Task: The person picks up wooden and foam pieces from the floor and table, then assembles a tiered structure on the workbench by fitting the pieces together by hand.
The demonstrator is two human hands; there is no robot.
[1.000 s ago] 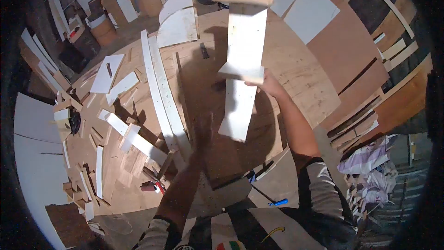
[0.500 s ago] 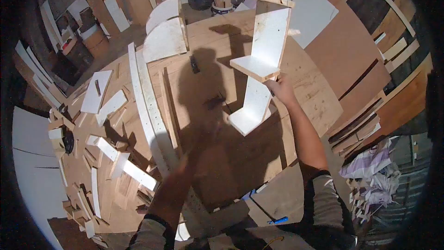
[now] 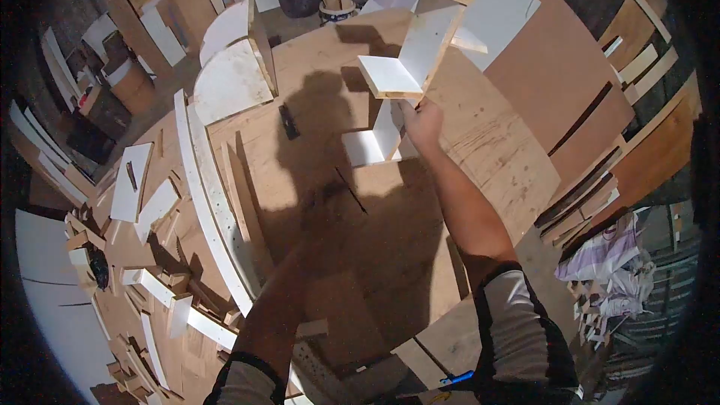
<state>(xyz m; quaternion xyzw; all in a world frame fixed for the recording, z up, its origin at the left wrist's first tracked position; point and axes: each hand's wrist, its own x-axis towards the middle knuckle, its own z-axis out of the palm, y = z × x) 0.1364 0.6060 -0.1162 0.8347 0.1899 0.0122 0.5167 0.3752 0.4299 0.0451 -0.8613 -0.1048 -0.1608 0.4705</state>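
Observation:
My right hand (image 3: pixel 424 126) is closed on a white shelf unit (image 3: pixel 435 34) with bare wood edges, gripping it just below its middle shelf. The unit is raised over the round wooden table (image 3: pixel 495 146), with a lower shelf nearer me. My left hand (image 3: pixel 327 199) is in deep shadow to the left and nearer me, apart from the unit. A thin dark rod (image 3: pixel 350 191) shows beside it; the fingers are too dark to make out. A small dark tool (image 3: pixel 288 121) lies on the table.
Long white strips (image 3: pixel 214 195) and quarter-round white panels (image 3: pixel 232 82) are at the left of the table. A second white shelf piece (image 3: pixel 180 311) lies among wood scraps at the lower left. Brown and white boards (image 3: pixel 555 67) are at the right. A blue-handled tool (image 3: pixel 457 379) is near my body.
The shelf unit has turned in my right hand, showing its shelves from the side, and lately moved away from me. My view has shifted, bringing the table's left-hand items further left.

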